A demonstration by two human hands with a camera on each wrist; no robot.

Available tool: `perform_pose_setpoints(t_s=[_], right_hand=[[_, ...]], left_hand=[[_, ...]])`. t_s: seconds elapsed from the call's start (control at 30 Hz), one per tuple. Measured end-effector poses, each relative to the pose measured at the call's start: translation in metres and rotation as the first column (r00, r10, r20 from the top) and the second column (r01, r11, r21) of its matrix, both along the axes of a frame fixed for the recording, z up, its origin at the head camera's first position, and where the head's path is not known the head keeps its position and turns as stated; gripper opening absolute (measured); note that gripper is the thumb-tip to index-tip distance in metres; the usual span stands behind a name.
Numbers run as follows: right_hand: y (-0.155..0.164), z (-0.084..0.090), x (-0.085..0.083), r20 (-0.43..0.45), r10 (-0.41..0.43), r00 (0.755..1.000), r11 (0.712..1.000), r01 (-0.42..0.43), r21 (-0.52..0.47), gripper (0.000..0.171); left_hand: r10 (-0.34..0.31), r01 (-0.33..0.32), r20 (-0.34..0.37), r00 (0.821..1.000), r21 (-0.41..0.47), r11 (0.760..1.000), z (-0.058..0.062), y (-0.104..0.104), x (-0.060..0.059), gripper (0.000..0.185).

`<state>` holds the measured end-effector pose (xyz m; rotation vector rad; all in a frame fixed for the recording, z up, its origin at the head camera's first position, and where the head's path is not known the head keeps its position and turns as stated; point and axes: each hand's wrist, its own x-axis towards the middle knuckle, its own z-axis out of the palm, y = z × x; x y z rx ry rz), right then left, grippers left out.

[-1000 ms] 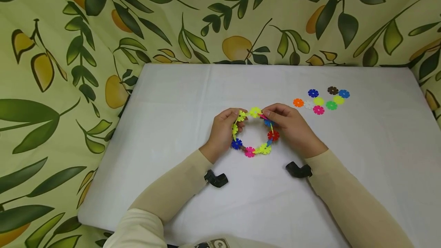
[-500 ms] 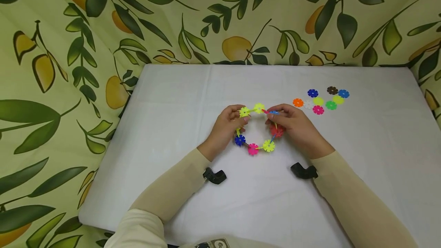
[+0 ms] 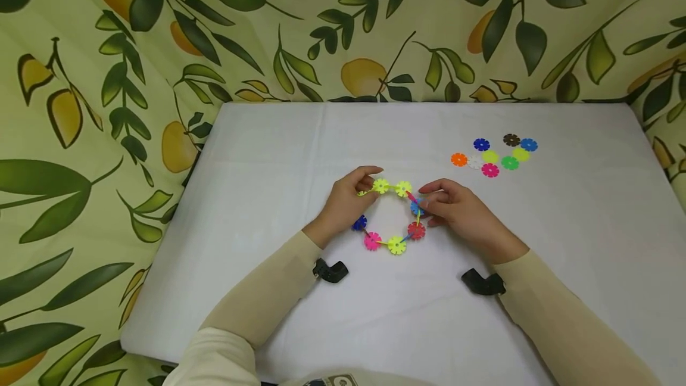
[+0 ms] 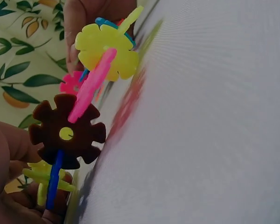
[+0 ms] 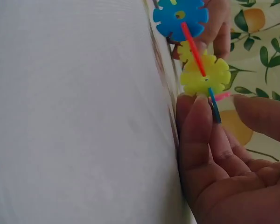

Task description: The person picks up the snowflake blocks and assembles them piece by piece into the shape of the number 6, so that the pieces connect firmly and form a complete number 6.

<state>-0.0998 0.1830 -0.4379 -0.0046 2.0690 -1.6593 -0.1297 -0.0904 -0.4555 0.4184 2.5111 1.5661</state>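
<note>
A ring of colourful snowflake discs (image 3: 393, 219) lies low over the white table (image 3: 268, 153), between both hands. My left hand (image 3: 360, 190) pinches the ring's upper left part beside a yellow disc (image 3: 380, 186). In the left wrist view its fingers (image 4: 18, 196) grip a yellow-green piece below a brown disc (image 4: 67, 133). My right hand (image 3: 433, 200) is at the ring's right side by the blue disc (image 3: 417, 208). In the right wrist view its fingertips (image 5: 196, 112) touch a yellow disc (image 5: 205, 74), with the thumb held apart.
Several loose discs (image 3: 493, 153) lie in a cluster at the table's back right. Leaf-and-lemon patterned cloth (image 3: 80, 136) hangs behind and to the left of the table. Black wrist mounts (image 3: 329, 270) sit under both forearms.
Both hands and the ring have come nearer to me and lower toward the table. The ring now lies flatter, and the right thumb has drawn away from it.
</note>
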Motion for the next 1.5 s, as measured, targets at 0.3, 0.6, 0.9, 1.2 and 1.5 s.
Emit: perform_pose_setpoints(t_s=[0.3, 0.6, 0.9, 1.2, 1.5], right_hand=[[0.02, 0.0, -0.005, -0.145, -0.087, 0.986, 0.991, 0.1, 0.091, 0.035], [0.062, -0.001, -0.021, -0.314, -0.355, 0.881, 0.905, 0.408, 0.122, 0.035], [0.105, -0.001, -0.038, -0.436, -0.488, 0.756, 0.794, 0.592, 0.138, 0.026], [0.133, -0.012, -0.045, -0.42, -0.402, 0.814, 0.79, 0.54, 0.291, 0.049], [0.144, -0.027, -0.044, -0.373, -0.311, 0.874, 0.812, 0.449, 0.374, 0.052]], left_hand=[[-0.092, 0.074, -0.05, 0.995, -0.294, 0.953, 0.005, -0.006, 0.0, 0.028], [-0.245, 0.206, -0.015, 0.969, -0.497, 0.843, 0.022, -0.014, 0.003, 0.066], [-0.241, 0.149, -0.119, 0.963, -0.509, 0.848, 0.022, -0.017, 0.002, 0.025], [-0.156, 0.14, 0.029, 0.987, -0.615, 0.776, 0.032, -0.016, 0.003, 0.034], [-0.287, 0.256, 0.025, 0.958, -0.531, 0.808, 0.028, -0.016, 0.0, 0.038]])
